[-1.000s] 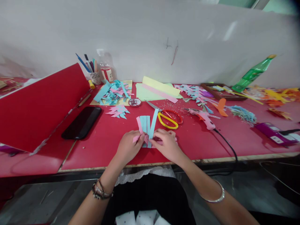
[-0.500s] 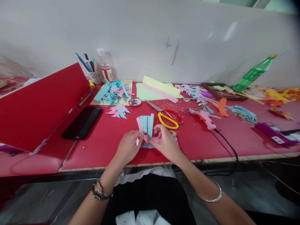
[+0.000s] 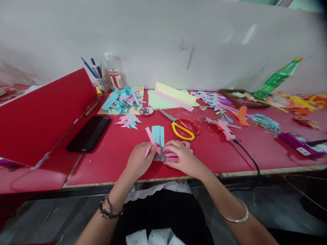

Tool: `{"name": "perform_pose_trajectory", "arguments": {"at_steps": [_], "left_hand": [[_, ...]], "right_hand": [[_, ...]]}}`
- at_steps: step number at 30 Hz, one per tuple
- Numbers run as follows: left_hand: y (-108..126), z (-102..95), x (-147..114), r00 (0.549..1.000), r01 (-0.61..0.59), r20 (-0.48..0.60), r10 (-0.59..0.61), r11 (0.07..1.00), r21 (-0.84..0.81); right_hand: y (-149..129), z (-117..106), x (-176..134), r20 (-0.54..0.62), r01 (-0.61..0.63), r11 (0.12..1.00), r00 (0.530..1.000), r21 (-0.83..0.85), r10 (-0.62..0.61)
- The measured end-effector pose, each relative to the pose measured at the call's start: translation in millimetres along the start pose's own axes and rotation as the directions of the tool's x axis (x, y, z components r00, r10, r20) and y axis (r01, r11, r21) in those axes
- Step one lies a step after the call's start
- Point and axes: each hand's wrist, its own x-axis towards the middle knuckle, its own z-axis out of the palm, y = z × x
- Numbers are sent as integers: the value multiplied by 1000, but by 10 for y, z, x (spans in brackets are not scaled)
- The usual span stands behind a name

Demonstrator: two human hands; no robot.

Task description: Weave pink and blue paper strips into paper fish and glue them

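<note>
Several blue paper strips (image 3: 158,133) lie side by side on the red table, crossed near their lower ends by pink strips. My left hand (image 3: 142,157) is closed on a pink paper strip (image 3: 150,134) that sticks up and leftward from its fingertips. From the other side, my right hand (image 3: 183,157) presses its curled fingers on the pink strips (image 3: 171,156) running to the right. Its fingertips touch the right edge of the blue strips. The crossing is partly hidden by both hands. Beyond them lie scissors (image 3: 183,135) with one yellow and one red handle.
A pink glue gun (image 3: 221,127) with a black cord lies right. A phone (image 3: 88,133) and raised red board (image 3: 46,115) are left. Behind are cut paper pieces (image 3: 125,102), coloured sheets (image 3: 155,102), a pen cup (image 3: 103,84) and a green bottle (image 3: 278,79).
My right hand's fingers have come down and flattened over the pink strips on the right. The pink strip in my left hand leans further left, and the rightmost blue strip stands less apart.
</note>
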Motion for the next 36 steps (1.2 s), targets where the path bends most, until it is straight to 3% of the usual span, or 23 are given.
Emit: {"name": "perform_pose_trajectory", "arguments": {"at_steps": [16,21,27,30,31,33,34,35,36], "left_hand": [[46,-41,-11,999,-29,20,28,999,45],[31,-51,-43,999,-39,16,39,999,-33],[0,-6,-93,997,-78,26,76,991,105],[-2,11,-108,996,-79,38,75,990,118],[-5,16,-112,997,-73,40,70,992,104],[-18,28,-116,997,-66,38,64,995,72],[-26,34,-117,997,-68,33,66,996,62],[-34,39,-117,997,-75,26,74,996,55],[-41,42,-116,996,-84,19,83,995,50]], "right_hand": [[64,10,65,16,96,995,995,36,-96],[86,17,45,0,58,995,998,78,-58],[195,-112,-42,26,-18,986,1000,163,14],[305,-250,-180,-188,-75,975,976,207,114],[322,-289,-231,-320,-55,971,939,231,129],[303,-333,-315,-589,-13,978,796,210,137],[265,-333,-340,-657,-1,988,747,154,103],[214,-316,-350,-666,1,997,744,75,49],[153,-284,-343,-613,10,1000,790,-21,-21]]}}
